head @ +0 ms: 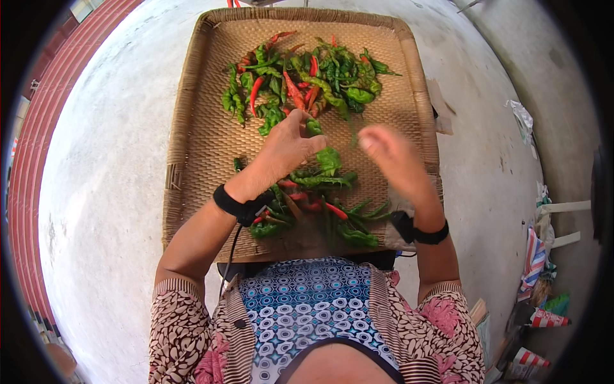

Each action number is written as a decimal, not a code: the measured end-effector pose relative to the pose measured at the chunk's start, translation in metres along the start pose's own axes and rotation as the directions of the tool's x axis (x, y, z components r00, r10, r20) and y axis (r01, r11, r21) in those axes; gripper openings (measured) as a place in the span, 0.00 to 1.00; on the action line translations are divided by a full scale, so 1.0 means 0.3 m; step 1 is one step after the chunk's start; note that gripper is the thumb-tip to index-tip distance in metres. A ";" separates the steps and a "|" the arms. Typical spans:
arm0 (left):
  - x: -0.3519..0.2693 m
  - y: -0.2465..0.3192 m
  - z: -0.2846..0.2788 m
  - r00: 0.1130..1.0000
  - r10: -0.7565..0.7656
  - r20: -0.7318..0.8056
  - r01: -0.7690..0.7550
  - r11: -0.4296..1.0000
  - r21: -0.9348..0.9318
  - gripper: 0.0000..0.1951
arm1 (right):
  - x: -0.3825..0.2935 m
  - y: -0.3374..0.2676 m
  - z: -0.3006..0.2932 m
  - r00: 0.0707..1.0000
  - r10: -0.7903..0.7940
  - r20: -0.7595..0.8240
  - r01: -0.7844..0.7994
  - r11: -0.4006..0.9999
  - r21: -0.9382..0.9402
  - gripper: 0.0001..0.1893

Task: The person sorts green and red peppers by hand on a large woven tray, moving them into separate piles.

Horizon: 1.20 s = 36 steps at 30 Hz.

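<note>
A rectangular woven tray [206, 129] with a raised, bound rim lies before me. Green and red chili peppers [331, 72] are spread over its far half. Another group of green and red peppers [312, 206] lies at the near end, partly under my forearm. My left hand [295, 139] is over the middle of the tray, its fingers and thumb closed around a green pepper [313, 126]. Just below that hand is a wrinkled bright green pepper [328, 161]. My right hand [391, 153], blurred, is raised above the tray's right side with its fingers loosely together; whether it holds anything is unclear.
Around the tray is a pale concrete floor [105, 144]. A flat piece of cardboard [440, 108] lies by the tray's right rim. Farther right are crumpled plastic [520, 117], a striped bag [532, 264] and red-and-white striped objects [549, 318]. Red steps [33, 192] curve along the left. A cable [232, 254] hangs from my left wristband.
</note>
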<state>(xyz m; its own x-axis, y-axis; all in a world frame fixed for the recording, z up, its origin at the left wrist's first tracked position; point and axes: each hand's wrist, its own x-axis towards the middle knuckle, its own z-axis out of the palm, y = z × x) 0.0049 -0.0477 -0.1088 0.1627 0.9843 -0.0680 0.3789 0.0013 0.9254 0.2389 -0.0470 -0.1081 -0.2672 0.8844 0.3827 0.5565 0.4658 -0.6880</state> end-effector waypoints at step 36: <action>-0.045 -0.035 0.039 0.959 0.236 0.156 -0.241 0.970 0.017 0.09 | -0.070 0.001 0.109 0.741 0.182 0.647 -0.562 0.695 0.448 0.19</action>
<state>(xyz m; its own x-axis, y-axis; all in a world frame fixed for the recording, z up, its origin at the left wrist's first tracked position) 0.0093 -0.0631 -0.1219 0.3875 0.9170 0.0946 0.3440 -0.2390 0.9081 0.2190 -0.0645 -0.1365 -0.6053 0.7587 -0.2409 0.1846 -0.1605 -0.9696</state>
